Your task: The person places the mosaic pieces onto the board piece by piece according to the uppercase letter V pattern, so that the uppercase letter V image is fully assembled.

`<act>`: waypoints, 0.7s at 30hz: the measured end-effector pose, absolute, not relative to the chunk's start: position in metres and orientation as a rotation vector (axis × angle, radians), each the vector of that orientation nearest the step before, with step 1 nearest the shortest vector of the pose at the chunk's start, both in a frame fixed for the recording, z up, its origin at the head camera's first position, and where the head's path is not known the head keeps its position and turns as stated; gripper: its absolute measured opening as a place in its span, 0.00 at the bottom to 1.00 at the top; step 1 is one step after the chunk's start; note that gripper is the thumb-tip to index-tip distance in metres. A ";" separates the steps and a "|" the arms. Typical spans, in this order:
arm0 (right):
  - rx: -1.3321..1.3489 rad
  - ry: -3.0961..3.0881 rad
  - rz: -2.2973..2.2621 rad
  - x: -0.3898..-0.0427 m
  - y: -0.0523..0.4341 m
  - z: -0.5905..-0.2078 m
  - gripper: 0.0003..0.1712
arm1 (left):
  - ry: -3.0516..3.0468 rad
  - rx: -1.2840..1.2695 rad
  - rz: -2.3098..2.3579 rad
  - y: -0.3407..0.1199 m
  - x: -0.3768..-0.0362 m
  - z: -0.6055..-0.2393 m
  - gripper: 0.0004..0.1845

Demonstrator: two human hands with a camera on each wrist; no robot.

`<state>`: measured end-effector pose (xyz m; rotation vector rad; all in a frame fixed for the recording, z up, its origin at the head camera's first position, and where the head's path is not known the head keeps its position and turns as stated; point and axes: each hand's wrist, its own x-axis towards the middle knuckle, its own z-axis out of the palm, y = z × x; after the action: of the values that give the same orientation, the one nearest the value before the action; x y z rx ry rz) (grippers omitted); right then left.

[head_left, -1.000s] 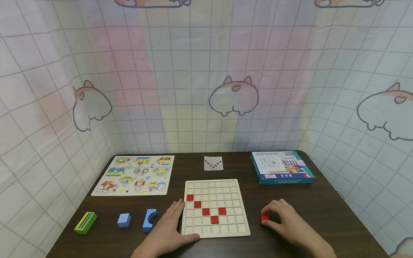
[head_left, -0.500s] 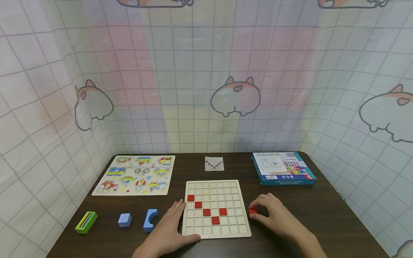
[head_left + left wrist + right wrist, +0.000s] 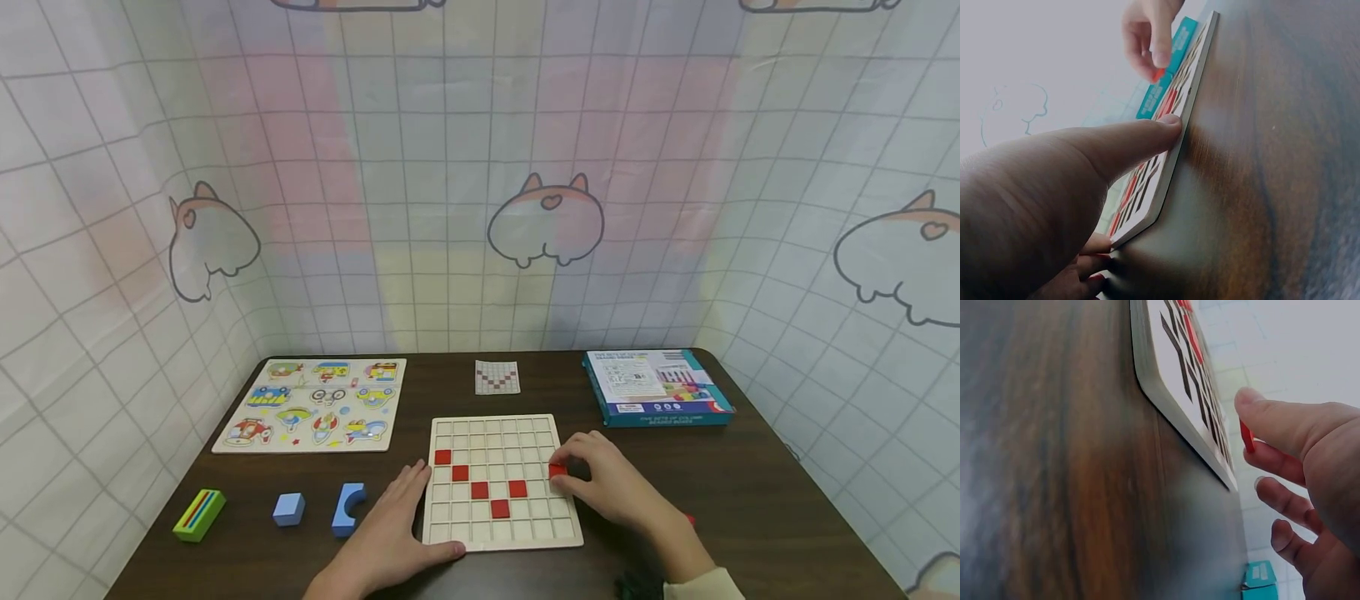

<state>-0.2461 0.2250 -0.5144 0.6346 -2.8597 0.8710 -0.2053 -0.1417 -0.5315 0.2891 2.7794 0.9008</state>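
The left hand (image 3: 397, 533) lies flat at the near-left corner of the wooden grid board (image 3: 501, 482), fingers straight and thumb pressed along its edge, apparently to keep it from sliding. The right hand (image 3: 607, 487) pinches a red square tile (image 3: 557, 471) between thumb and fingertips over the board's right column, just up-right of the red V already laid. The tile is square, so no long axis; it seems tipped on edge, not yet flat.
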 end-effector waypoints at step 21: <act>0.659 -2.899 1.001 -0.268 0.198 -0.523 0.07 | 2.764 0.278 0.914 -0.142 -0.205 -0.529 0.73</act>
<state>-0.2680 0.1976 -0.5232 0.6590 -2.8988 1.0012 -0.2046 -0.1417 -0.5294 0.2775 2.7641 0.9143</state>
